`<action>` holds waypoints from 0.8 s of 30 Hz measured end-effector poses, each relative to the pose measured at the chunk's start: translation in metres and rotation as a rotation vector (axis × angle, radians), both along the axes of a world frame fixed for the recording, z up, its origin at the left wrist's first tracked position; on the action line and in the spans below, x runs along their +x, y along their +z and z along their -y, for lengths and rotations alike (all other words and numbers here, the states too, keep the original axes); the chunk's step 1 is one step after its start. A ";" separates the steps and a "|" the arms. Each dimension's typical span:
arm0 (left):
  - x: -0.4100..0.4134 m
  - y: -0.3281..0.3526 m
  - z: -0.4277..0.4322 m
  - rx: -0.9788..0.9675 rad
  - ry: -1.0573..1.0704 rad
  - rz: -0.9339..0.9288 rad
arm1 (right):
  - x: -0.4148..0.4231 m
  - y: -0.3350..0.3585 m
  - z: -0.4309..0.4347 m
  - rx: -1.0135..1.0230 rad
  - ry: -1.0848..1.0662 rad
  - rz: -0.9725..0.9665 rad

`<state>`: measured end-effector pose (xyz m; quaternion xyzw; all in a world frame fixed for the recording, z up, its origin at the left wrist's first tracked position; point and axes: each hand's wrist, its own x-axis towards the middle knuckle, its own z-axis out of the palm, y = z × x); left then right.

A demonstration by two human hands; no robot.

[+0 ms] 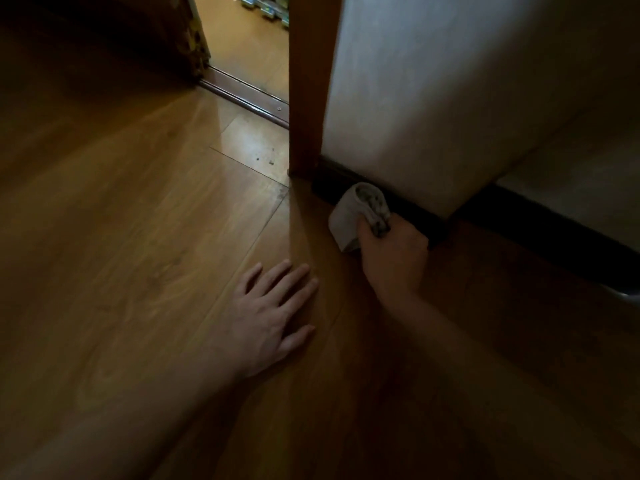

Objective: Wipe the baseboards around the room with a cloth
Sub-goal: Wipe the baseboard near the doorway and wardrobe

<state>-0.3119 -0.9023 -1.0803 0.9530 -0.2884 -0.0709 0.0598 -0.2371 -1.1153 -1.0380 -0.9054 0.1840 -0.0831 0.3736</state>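
Note:
A dark baseboard [419, 211] runs along the foot of a pale wall, from a wooden door frame rightward around an outer corner. My right hand [393, 252] grips a bunched whitish cloth [349, 216], whose dirty grey folds face up, and holds it against the baseboard just right of the door frame. Flat on the wooden floor, my left hand [273, 315] rests with fingers straight and spread, a little to the left of and nearer than the right hand. It holds nothing.
The wooden door frame [306, 84] stands upright left of the cloth. Beyond it a doorway with a dark threshold strip [247, 95] opens onto a lit room with small items on its floor. The baseboard continues to the right [554, 233]. The room is dim.

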 end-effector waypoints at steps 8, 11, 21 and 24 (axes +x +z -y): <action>0.004 -0.003 -0.004 -0.041 -0.044 0.050 | 0.003 -0.003 0.001 -0.058 -0.009 0.010; 0.006 -0.003 -0.001 -0.041 -0.033 0.045 | 0.001 -0.005 0.008 -0.070 -0.021 0.038; 0.011 -0.001 -0.001 -0.026 -0.052 0.048 | -0.011 0.006 0.030 -0.104 0.021 -0.030; 0.013 0.000 -0.001 -0.033 -0.064 0.063 | -0.028 0.010 0.053 -0.162 -0.011 -0.020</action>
